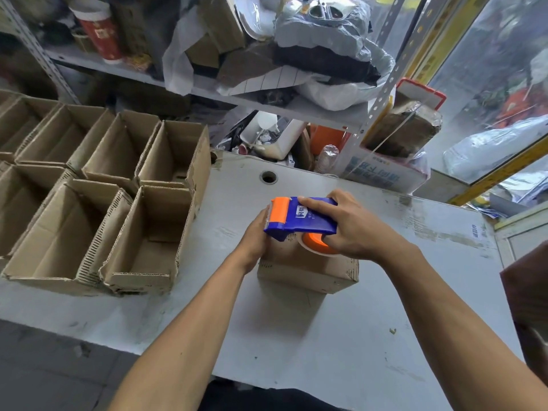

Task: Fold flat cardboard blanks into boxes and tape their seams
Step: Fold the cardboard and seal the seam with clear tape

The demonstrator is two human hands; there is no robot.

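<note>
- A cluttered storeroom: a scuffed grey worktable (370, 307) with a round cable hole (268, 177) near its far edge stands in front of a grey metal shelf (296, 109) piled with plastic bags, cardboard scraps and a red paper cup (99, 32).
- On the left part of the table stand rows of open folded boxes (98, 185), packed side by side with walls touching, their mouths facing up. Those whose insides show hold nothing but their own bottom flaps.
- Behind the table's far edge a white bin (278, 140) holds small odds and ends too jumbled to name; a printed white carton (382, 173) sits to its right.
- The cardboard box (308, 271) being worked on sits near the middle of the table, closed face up, well apart from the finished rows.
- The right hand (353, 229) grips a blue and orange tape dispenser (299, 218) from above, fingers curled over its body and thumb under it beside the orange tape roll (315, 243).
- The dispenser lies on top of the box, its orange cutter end toward the box's far left edge and the roll resting on the top face.
- The left hand (256, 235) presses against the box's left side at the top edge, just under the dispenser's cutter end; its fingers are hidden behind the tool, so how they lie cannot be told.
</note>
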